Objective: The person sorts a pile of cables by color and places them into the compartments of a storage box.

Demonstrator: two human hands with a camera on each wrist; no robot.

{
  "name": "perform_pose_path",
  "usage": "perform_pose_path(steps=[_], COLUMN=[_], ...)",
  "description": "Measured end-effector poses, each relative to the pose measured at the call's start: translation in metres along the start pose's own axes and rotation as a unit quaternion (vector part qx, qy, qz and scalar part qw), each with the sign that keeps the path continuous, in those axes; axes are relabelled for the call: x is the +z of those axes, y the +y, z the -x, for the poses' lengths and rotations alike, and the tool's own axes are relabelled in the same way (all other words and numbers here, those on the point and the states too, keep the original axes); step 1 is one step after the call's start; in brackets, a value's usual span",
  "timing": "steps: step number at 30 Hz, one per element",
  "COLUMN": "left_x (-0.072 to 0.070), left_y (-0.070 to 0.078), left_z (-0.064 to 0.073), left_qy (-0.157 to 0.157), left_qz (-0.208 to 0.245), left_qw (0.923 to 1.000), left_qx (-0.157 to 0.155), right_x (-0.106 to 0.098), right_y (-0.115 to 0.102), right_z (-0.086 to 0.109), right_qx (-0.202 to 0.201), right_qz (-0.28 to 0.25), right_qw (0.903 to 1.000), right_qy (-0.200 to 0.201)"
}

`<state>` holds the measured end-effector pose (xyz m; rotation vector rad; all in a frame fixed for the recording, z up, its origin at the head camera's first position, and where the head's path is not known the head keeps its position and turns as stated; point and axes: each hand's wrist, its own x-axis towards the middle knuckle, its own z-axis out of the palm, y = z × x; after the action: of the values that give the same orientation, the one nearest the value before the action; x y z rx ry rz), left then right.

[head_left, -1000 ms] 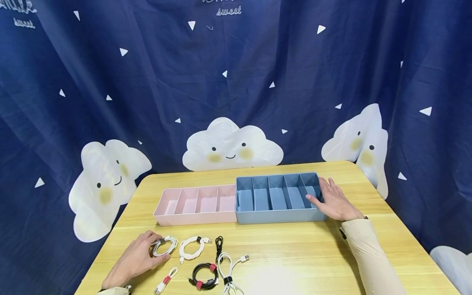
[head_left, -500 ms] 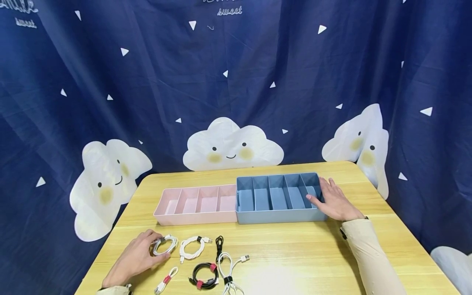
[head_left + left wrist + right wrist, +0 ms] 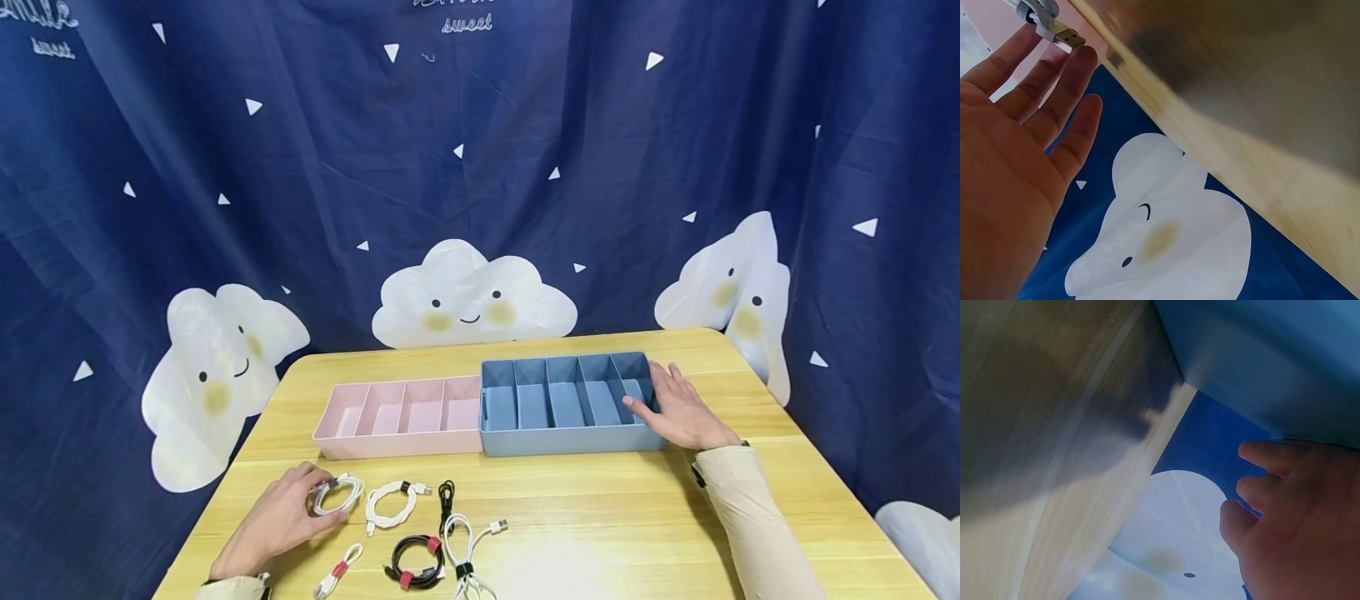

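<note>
At the left, my left hand pinches a coiled white USB cable between thumb and fingers. Its metal USB plug lies against the fingertips in the left wrist view. My right hand rests at the right end of a blue divided box, its thumb over the front corner and its fingers stretched along the end wall. In the right wrist view the fingers lie beside the blue wall. A pink divided box stands against the blue one's left end.
Near the left hand lie a short white cable with a red tie, a white braided coil, a black coil with red ties, a small black cable and a white cable with a black tie. A blue curtain hangs behind the table.
My left hand and its coiled cable have shifted very slightly up and to the right. The right hand and both boxes stay where they were.
</note>
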<state>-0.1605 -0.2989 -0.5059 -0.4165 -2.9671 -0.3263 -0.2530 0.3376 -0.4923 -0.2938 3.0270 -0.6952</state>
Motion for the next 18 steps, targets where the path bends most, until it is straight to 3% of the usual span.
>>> perform_pose_path(steps=[18], left_x=[-0.0001], left_y=[0.0031], left_z=[-0.0055], left_qy=[0.006], left_qz=[0.0], left_qw=[0.9999], left_qx=[0.01], right_x=[0.0005], right_y=[0.001], right_z=[-0.0004], right_qx=[-0.004], right_qz=[0.002], right_qw=[1.0], right_qy=[0.002])
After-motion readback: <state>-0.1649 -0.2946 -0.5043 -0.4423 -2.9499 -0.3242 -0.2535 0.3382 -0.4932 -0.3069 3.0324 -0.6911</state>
